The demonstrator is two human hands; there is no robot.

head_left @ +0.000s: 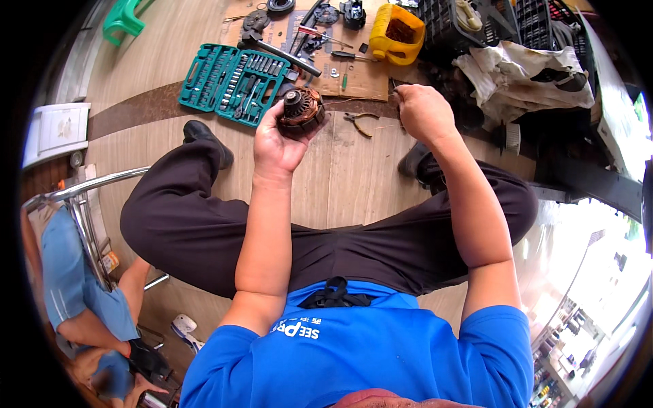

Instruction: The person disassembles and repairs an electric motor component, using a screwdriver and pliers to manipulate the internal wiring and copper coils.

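Note:
My left hand (280,144) is closed around a round motor core (301,112) with copper windings and a dark ribbed cone at its middle. It is held up over the floor in front of me. Off to the right, my right hand (426,112) is closed with its back toward the view. A thin dark tip shows by its fingertips, but what it grips is hidden. Between the hands, pliers (360,124) with yellowish handles lie open on the floor. Left of the motor core sits an open green socket set case (235,83), its rows filled with sockets.
A cardboard sheet (371,81) ahead bears screwdrivers and dark machine parts. On its right stand a cut yellow jug (398,34) and black crates (469,24), with a stained cloth (524,71) nearer. A green stool (122,20) is far left. Another person (85,272) sits at left beside a metal rail.

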